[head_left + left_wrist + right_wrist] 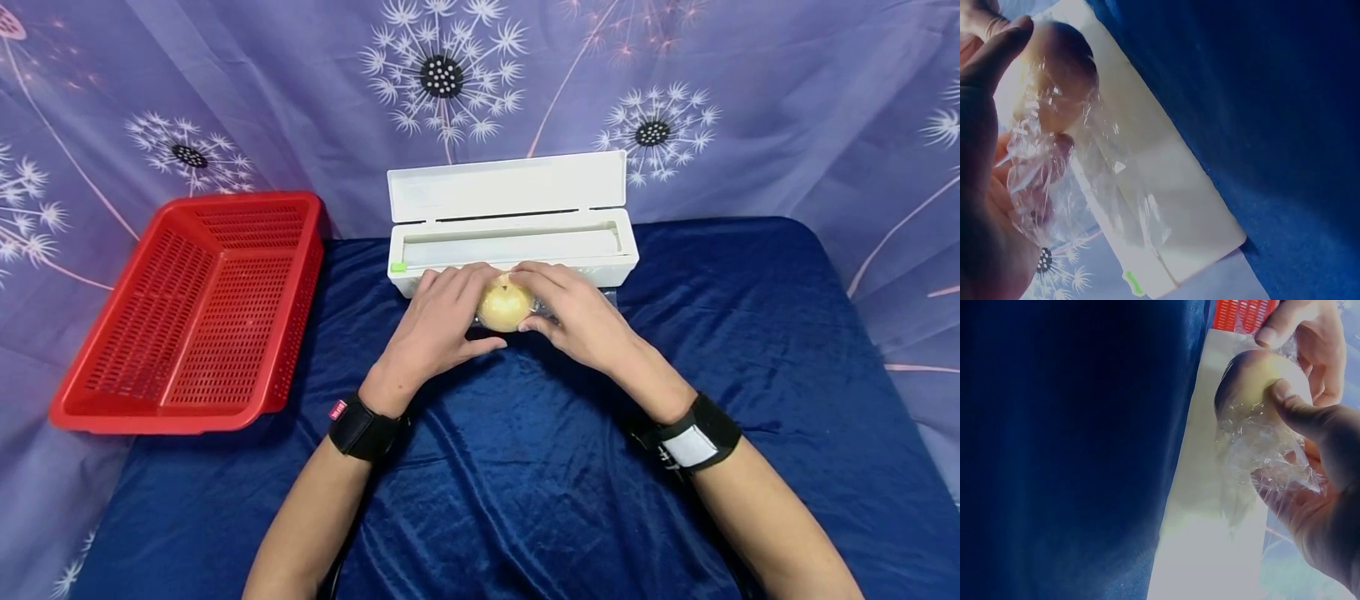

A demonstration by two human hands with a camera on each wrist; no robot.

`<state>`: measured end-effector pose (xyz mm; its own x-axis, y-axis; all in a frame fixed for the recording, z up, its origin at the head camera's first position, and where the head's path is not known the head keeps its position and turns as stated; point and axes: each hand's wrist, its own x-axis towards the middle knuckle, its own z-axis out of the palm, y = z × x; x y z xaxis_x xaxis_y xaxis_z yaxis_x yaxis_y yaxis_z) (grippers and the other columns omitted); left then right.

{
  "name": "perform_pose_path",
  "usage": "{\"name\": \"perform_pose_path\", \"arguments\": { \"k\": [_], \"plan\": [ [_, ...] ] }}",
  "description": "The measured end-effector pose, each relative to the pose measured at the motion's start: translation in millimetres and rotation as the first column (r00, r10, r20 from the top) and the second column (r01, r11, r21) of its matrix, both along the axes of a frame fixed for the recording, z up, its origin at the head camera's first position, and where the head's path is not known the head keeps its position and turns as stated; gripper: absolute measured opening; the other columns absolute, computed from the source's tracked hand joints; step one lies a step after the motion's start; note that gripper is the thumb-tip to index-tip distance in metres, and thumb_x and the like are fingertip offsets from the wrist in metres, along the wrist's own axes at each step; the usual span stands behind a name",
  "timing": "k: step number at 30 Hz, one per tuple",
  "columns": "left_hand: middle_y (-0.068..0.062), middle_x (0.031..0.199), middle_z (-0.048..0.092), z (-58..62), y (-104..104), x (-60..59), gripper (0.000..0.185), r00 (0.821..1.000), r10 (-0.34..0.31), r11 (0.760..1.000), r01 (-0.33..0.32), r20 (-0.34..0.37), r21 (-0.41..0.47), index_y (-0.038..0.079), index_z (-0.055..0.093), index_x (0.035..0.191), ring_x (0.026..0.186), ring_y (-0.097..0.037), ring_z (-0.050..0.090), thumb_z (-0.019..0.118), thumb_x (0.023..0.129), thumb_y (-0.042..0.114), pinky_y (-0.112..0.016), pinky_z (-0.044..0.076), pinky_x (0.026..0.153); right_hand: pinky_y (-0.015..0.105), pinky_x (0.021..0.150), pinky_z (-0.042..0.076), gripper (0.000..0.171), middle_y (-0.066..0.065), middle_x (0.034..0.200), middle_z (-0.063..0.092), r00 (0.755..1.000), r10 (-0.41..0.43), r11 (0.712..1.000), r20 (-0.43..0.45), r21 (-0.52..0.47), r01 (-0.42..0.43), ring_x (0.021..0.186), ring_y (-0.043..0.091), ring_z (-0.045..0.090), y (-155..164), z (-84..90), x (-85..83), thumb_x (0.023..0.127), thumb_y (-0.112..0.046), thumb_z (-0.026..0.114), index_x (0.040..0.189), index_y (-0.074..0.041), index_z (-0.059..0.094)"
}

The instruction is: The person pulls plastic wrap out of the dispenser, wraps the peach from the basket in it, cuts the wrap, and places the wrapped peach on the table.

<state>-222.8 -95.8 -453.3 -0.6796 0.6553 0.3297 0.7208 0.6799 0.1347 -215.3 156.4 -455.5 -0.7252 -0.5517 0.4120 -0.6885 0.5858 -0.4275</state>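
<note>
Between your two sets of fingers sits a yellowish round fruit (pixel 506 305), wrapped in clear cling film (pixel 1054 181), just in front of the white film dispenser (pixel 513 250) on the blue cloth (pixel 525 467). Your left hand (pixel 438 321) curls around its left side and your right hand (pixel 573 317) around its right, both gripping fruit and film together. To do this wrapping well, keep the film taut against the skin with your thumbs, smooth the loose folds down toward your palms, and keep the fruit steady so the wrap does not spring open. From the head view you get the layout: the dispenser's lid stands open beyond your fingertips, and a red basket (pixel 198 312) lies well apart, beyond your left hand. Only the wrist views show the film's crinkles: bunched slack against your left palm, and your right thumb (pixel 1291 403) pressing the film onto the fruit.
</note>
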Motion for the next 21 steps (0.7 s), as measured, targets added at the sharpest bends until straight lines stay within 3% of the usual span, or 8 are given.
{"name": "perform_pose_path", "arguments": {
  "k": [9,21],
  "plan": [
    [-0.01,0.146,0.057,-5.1,4.8,2.4,0.093,0.995,0.046,0.998,-0.049,-0.086,-0.04,0.01,0.048,0.145,0.121,-0.031,0.06,0.097,0.076,0.048,-0.044,0.042,0.092,0.054,0.113,0.044,0.064,0.022,0.142,0.062,1.0,0.016,1.0,0.001,-0.02,-0.016,0.133,0.04,0.059,-0.5,-2.0,-0.7,0.087,-0.02,0.087,0.141,0.003,0.062],
    [-0.009,0.149,0.055,-5.9,6.0,2.2,0.085,0.994,0.04,0.998,-0.045,-0.099,-0.05,0.012,0.052,0.14,0.128,-0.031,0.055,0.097,0.076,0.047,-0.044,0.043,0.094,0.054,0.114,0.043,0.063,0.022,0.146,0.06,0.999,0.0,1.0,0.039,-0.012,0.0,0.137,0.04,0.057,1.2,0.0,0.0,0.09,-0.02,0.086,0.143,0.002,0.061]
  ]
}}
